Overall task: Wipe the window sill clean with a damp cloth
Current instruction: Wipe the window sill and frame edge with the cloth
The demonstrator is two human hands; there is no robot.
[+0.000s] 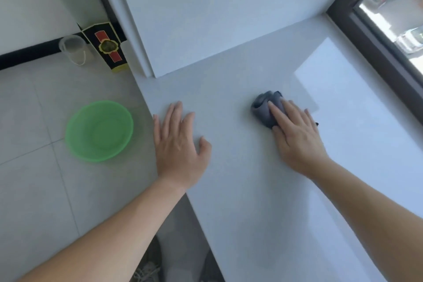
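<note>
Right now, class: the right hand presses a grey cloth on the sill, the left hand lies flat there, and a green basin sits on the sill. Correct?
No. The head view shows the green basin on the floor beside the sill, not on it. The right hand does press the grey cloth; the left hand lies flat.

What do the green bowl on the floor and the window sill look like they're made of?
Green bowl: probably plastic, slightly translucent, glossy. Window sill: smooth pale slab, perhaps polished stone or composite; a bright reflected patch shows its sheen. Which one, I cannot tell.
</note>
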